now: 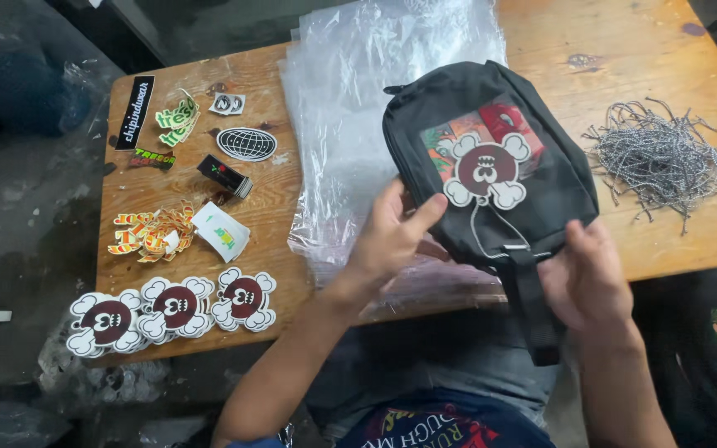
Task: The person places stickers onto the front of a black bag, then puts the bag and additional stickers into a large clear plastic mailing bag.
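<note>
A black zip bag (558, 195) is held tilted above the near edge of the wooden table (657, 33). A dark red and white skull-and-bones hang tag (486, 170) lies on its front, tied by a thin cord, over a colourful printed patch. My left hand (392, 236) grips the bag's left side, thumb pointing at the tag. My right hand (587, 278) holds the bag's lower right corner by its black strap (533, 311).
A stack of clear plastic bags (350, 99) lies under the bag. A pile of speckled cords (665, 158) sits at the right. Stickers cover the left: skull tags (176, 307), an oval globe sticker (246, 143), orange stickers (151, 232).
</note>
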